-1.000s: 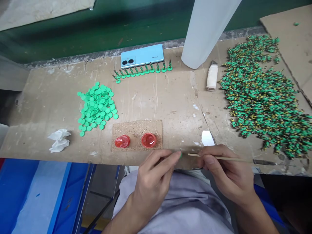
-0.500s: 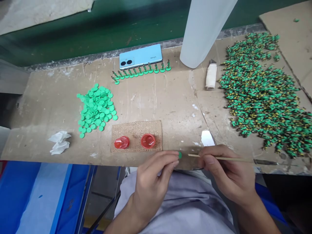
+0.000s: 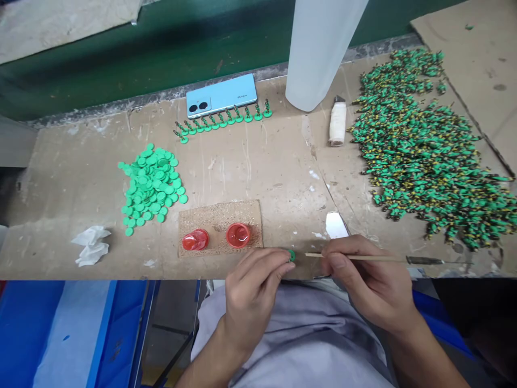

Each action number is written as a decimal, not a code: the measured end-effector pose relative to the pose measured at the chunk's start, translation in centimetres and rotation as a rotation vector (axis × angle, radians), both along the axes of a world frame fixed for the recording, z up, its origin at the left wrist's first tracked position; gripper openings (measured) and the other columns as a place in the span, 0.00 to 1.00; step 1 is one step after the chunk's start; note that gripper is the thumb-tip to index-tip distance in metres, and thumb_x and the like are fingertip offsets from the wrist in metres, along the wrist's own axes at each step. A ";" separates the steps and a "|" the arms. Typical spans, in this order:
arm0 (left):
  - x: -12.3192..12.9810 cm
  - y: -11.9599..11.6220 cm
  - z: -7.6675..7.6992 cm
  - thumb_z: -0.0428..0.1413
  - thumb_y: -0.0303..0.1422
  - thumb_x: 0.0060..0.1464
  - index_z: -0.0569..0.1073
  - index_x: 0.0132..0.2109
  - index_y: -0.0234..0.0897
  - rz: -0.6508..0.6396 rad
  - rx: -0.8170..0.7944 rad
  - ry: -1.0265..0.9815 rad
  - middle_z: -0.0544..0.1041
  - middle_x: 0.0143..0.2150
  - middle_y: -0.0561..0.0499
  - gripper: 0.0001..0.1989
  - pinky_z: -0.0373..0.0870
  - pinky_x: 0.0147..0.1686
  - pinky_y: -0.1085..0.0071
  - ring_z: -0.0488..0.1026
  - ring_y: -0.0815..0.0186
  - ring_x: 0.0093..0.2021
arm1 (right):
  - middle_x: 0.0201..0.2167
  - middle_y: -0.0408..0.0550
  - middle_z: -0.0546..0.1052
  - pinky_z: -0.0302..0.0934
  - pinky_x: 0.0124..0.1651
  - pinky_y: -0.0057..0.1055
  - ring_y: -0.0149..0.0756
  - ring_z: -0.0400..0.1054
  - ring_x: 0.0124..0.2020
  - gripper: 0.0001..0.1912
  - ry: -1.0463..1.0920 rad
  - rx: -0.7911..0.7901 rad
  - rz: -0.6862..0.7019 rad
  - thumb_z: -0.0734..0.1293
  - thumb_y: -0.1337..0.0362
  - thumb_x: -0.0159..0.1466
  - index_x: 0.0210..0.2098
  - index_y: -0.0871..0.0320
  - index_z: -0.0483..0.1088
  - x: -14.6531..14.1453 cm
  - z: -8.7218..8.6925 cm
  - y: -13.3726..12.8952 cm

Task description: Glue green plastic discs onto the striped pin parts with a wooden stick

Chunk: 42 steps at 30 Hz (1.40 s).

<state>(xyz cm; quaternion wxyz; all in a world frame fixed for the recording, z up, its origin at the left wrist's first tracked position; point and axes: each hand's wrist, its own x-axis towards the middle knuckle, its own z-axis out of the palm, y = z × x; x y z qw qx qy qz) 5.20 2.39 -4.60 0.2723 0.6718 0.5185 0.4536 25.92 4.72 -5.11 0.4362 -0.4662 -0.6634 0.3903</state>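
Between thumb and fingertips, my left hand point(image 3: 254, 293) pinches a small green disc point(image 3: 292, 255) at the table's front edge. My right hand point(image 3: 369, 283) is closed around a thin wooden stick point(image 3: 315, 255), its bare tip pointing left, a short gap from the disc. A dark, narrow tool tip point(image 3: 426, 261) shows beyond the right hand; I cannot tell if it belongs to the stick. Left of the hands, two small red cups, one tipped point(image 3: 195, 240) and one upright point(image 3: 238, 235) with shiny clear liquid, are on a cardboard piece point(image 3: 218, 213).
A heap of green discs point(image 3: 153, 186) lies at left, near crumpled tissue point(image 3: 92, 245). Small figures on green bases point(image 3: 230, 117) line up before a blue phone point(image 3: 222, 96). A pale post point(image 3: 319, 54), a wrapped blade point(image 3: 337, 125) and a big pile of green figures point(image 3: 420, 151) are to the right.
The camera view has shifted slightly, moving the table things left in the picture. The green disc has turned a little in my left fingers. Both hands keep their grips.
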 end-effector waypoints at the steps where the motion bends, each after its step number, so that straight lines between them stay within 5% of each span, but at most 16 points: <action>1: 0.0 0.0 0.0 0.65 0.18 0.63 0.82 0.47 0.37 -0.002 0.001 0.009 0.87 0.43 0.50 0.10 0.82 0.45 0.71 0.85 0.65 0.42 | 0.30 0.41 0.79 0.66 0.27 0.24 0.29 0.72 0.25 0.05 0.004 0.000 0.000 0.67 0.66 0.74 0.42 0.51 0.75 0.0 0.0 0.0; 18: -0.1 0.0 0.3 0.64 0.16 0.63 0.79 0.48 0.37 -0.037 -0.028 0.061 0.86 0.46 0.48 0.12 0.81 0.53 0.74 0.85 0.66 0.48 | 0.28 0.41 0.78 0.67 0.29 0.26 0.31 0.73 0.25 0.06 0.025 0.021 0.028 0.67 0.69 0.73 0.40 0.52 0.74 -0.1 0.3 0.3; 42: 0.0 0.1 -0.5 0.64 0.17 0.63 0.80 0.49 0.36 -0.041 0.093 0.148 0.86 0.43 0.47 0.12 0.84 0.45 0.69 0.85 0.64 0.42 | 0.27 0.41 0.78 0.65 0.28 0.26 0.31 0.72 0.24 0.06 0.001 0.021 0.028 0.66 0.68 0.73 0.40 0.53 0.74 0.0 0.3 0.3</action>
